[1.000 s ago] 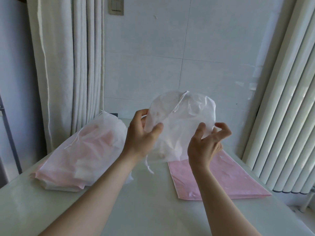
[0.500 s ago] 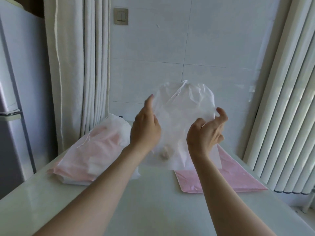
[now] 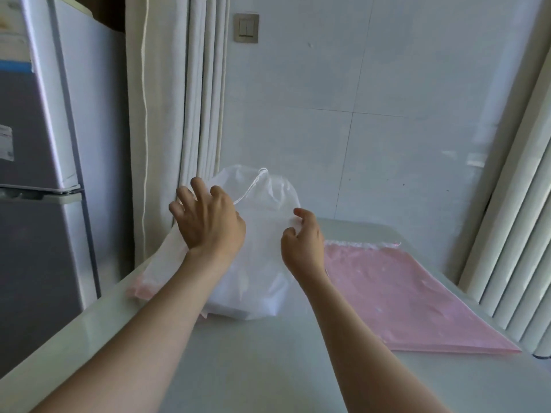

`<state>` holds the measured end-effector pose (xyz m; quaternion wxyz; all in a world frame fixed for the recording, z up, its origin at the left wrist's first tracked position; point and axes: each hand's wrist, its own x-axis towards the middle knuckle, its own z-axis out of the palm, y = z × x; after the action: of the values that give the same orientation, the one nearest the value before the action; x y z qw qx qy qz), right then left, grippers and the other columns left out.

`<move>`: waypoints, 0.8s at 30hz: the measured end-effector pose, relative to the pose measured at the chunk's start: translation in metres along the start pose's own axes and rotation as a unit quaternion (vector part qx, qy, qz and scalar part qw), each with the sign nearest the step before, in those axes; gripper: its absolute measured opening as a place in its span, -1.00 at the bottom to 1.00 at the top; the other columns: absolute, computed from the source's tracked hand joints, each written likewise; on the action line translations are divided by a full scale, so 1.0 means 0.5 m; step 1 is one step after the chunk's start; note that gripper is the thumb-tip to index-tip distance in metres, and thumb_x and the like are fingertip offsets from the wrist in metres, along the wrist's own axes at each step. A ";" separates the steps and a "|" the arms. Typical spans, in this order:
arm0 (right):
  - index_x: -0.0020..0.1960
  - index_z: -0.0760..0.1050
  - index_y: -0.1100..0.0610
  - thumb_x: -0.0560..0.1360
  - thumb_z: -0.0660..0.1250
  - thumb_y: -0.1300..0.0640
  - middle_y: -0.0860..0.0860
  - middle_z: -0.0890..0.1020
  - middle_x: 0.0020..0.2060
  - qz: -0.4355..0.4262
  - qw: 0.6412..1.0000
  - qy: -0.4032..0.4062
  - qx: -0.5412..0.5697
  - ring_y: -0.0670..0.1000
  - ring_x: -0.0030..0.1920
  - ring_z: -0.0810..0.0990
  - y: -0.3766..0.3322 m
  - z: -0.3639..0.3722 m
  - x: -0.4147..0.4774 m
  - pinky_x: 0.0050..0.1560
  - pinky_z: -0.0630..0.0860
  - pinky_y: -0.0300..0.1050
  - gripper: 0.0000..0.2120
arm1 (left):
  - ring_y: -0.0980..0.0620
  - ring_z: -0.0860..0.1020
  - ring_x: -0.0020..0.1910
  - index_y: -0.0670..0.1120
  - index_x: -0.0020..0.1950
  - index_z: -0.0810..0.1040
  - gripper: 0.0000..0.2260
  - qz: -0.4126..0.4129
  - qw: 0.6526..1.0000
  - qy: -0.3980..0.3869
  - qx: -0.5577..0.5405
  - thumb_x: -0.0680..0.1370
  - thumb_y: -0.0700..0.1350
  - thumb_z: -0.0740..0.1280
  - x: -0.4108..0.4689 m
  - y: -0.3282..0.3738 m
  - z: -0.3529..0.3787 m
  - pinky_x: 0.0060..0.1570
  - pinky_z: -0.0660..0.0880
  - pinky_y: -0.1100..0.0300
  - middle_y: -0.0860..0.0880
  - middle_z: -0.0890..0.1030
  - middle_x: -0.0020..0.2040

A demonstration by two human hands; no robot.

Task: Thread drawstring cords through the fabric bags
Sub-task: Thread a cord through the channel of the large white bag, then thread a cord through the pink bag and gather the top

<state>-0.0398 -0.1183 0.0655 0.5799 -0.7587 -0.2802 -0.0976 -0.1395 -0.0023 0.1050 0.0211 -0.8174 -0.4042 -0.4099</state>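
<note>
The white bag (image 3: 268, 234) (drawstring cord (image 3: 253, 186) looping at its top) is sitting on the pile (image 3: 153, 271) at the table (image 3: 268, 368)'s left — the left hand (image 3: 208, 228) is pressing it, fingers spread apart; the right hand (image 3: 304, 242) is pinching its edge.

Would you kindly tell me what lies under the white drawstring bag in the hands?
Beneath the white drawstring bag a pile of pale bags shows, pink at its left edge, resting on the table. The bag and the left hand cover most of it.
</note>
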 end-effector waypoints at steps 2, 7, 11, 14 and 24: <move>0.54 0.30 0.15 0.63 0.19 0.26 0.07 0.41 0.47 -0.025 0.997 -0.041 -0.058 0.08 0.45 0.40 0.012 0.030 0.005 0.23 0.20 -0.29 -0.52 | -0.30 0.25 0.38 -0.09 0.04 0.54 -0.81 0.011 0.998 -0.056 0.033 0.52 -0.01 0.31 0.004 -0.017 0.038 0.32 0.28 -0.20 -0.15 0.29 0.42; 0.62 0.06 0.26 0.56 0.25 0.28 0.16 -0.11 0.65 -0.112 0.940 -0.109 -0.303 0.24 0.64 0.00 0.035 0.107 0.015 0.57 0.13 0.12 -0.31 | -0.40 -0.18 0.62 0.00 0.69 -0.08 -0.29 0.015 0.977 -0.213 0.022 0.63 0.19 0.13 0.010 -0.082 0.152 0.54 -0.03 -0.36 -0.13 -0.20 0.69; 0.67 -0.35 -0.05 0.46 0.33 0.26 0.12 -0.31 0.65 -0.240 0.858 -0.191 -0.413 0.17 0.65 -0.34 0.044 0.149 0.041 0.61 -0.25 0.32 0.07 | -0.40 -0.29 0.63 0.06 0.66 -0.39 -0.18 0.032 0.963 -0.266 0.016 0.64 0.35 0.03 -0.002 -0.116 0.211 0.54 -0.19 -0.43 -0.11 -0.29 0.70; 0.63 -0.32 -0.27 0.53 0.33 0.02 0.11 -0.24 0.67 -0.167 0.877 -0.274 -0.358 0.17 0.68 -0.17 0.045 0.176 0.072 0.60 -0.13 0.34 -0.02 | -0.39 -0.34 0.62 0.10 0.63 -0.45 -0.13 0.032 0.956 -0.293 -0.009 0.60 0.43 0.03 -0.010 -0.134 0.236 0.53 -0.24 -0.44 -0.10 -0.34 0.68; 0.66 -0.17 -0.29 0.49 -0.08 -0.18 -0.15 -0.12 0.69 -0.065 0.933 -0.305 -0.177 -0.11 0.66 -0.22 0.113 0.241 0.082 0.60 0.02 0.26 -0.27 | -0.36 -0.24 0.65 0.25 0.63 -0.38 -0.28 0.003 0.926 -0.377 -0.031 0.61 0.42 -0.08 0.000 -0.152 0.258 0.51 -0.22 -0.44 -0.03 -0.31 0.70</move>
<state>0.0031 -0.0024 0.0012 0.3153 -0.8222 -0.4709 0.0533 -0.1066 0.0961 -0.0030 -0.1570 -0.9133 -0.3664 -0.0838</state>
